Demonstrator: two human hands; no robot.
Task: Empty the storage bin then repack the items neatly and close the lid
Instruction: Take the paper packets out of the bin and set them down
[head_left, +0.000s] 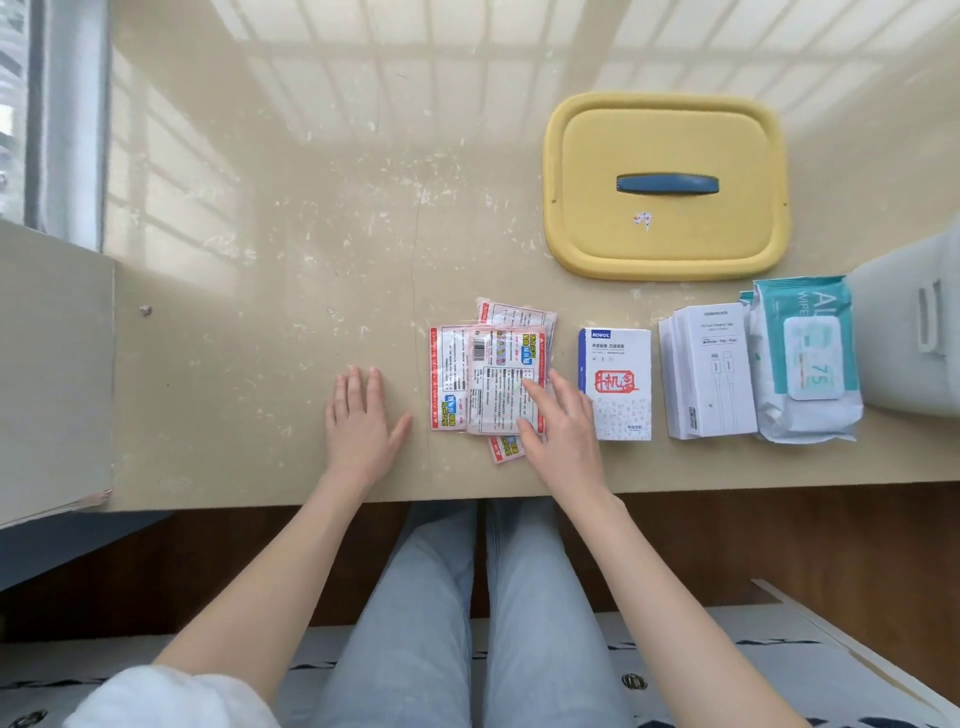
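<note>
left grip: a bare hand lying flat, palm down, on the tabletop. Its fingers are straight and close together, the thumb is spread, and it has hold of nothing. It lies just left of the sachets and does not touch them.
right grip: a bare hand, opened out, with straight fingers resting on the top sachet and the thumb at that sachet's lower right corner. Nothing is pinched or closed in it.
sachets: several flat red-edged packets overlapping in a loose pile near the front edge, between the two hands.
blue box: white with a blue spine and a red stamp print. It lies flat just right of the sachets, with the right grip beside its left edge.
cable box: white, flat, next in the row to the right.
wipes: a teal and white pack against the cable box's right side, touching the bin.
bin: pale, at the tabletop's right end and cut off by the frame. Its inside cannot be seen.
lid: yellow, off the bin, lying flat with its top up behind the row of items. Its blue handle faces up.
legs: in light jeans, below the tabletop's front edge.
</note>
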